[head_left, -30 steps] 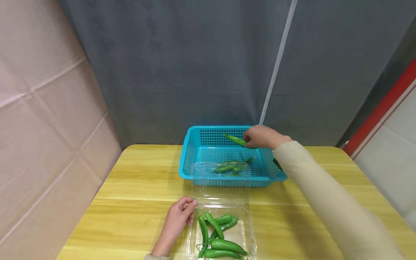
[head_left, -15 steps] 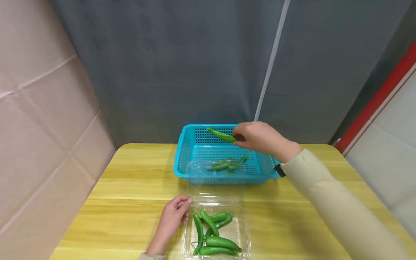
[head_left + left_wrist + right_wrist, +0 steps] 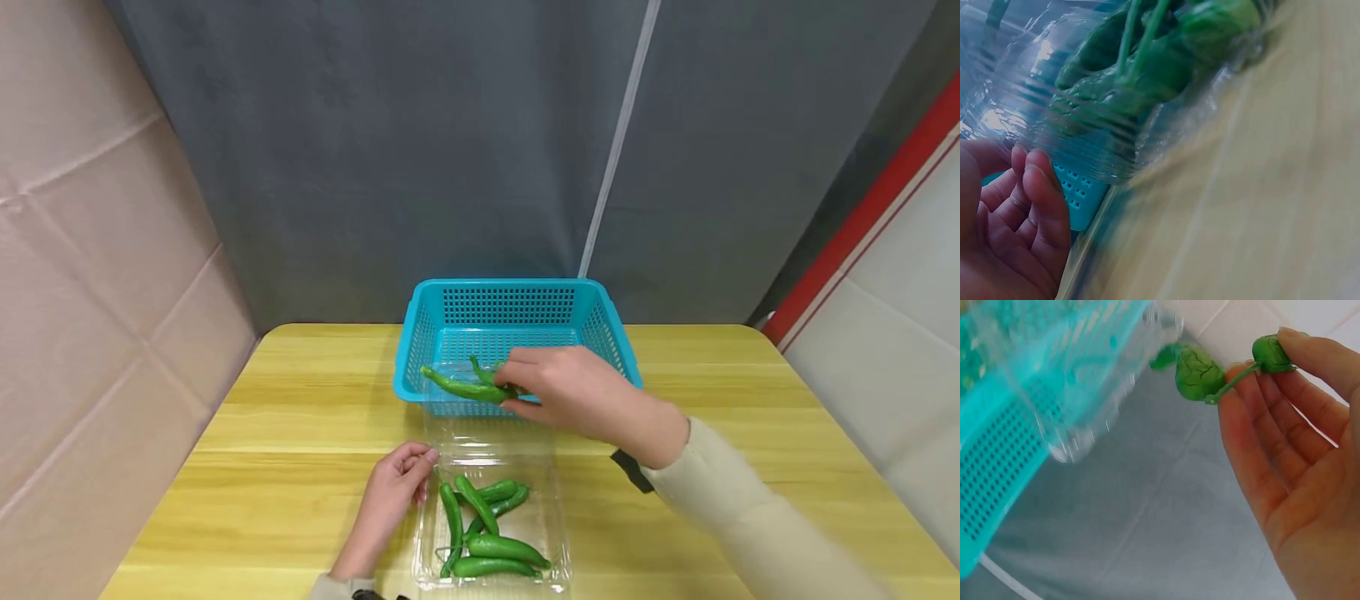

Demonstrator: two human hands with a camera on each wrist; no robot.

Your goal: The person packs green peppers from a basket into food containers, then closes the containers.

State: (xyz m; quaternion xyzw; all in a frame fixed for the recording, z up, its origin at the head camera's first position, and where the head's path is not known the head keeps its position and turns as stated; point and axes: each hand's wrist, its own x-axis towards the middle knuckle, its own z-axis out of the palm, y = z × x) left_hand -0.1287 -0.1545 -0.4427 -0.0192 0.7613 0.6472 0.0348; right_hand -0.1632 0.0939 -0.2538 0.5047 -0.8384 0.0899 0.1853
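My right hand pinches a long green chili pepper between thumb and fingers, above the front of the blue basket. A second green pepper shows just behind it, close to the fingertips; the right wrist view has two green pieces at the fingers. With thumb and fingertips, my left hand holds the left edge of a clear plastic clamshell box. Several green chili peppers lie in its base. The lid is folded back, overlapping the basket's front.
The blue perforated basket stands at the back of the wooden table, before a grey curtain. My right hand hides part of its inside. A pale wall covering rises at the left.
My right hand has come from the basket's back right, forward and left, carrying the chili pepper toward the lid. The left hand stays at the box's edge. The view has shifted slightly.
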